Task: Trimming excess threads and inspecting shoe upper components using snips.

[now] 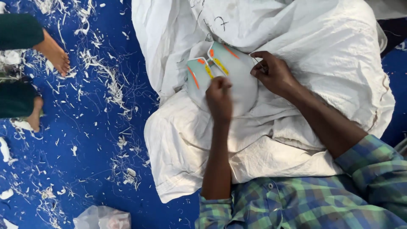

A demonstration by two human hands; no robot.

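The left hand (219, 98) is closed in a fist on the pale green shoe-upper piece (237, 80), gripping it near its middle. The right hand (273, 73) pinches the piece's right edge with curled fingers; whether it holds a small tool there I cannot tell. The piece, with orange and yellow stripes, lies on a white sack (296, 51) across the person's lap. Around the sack is a blue floor mat (97, 148) strewn with white trimmings (110, 85), and another person's bare feet (53, 53) rest at its upper left corner
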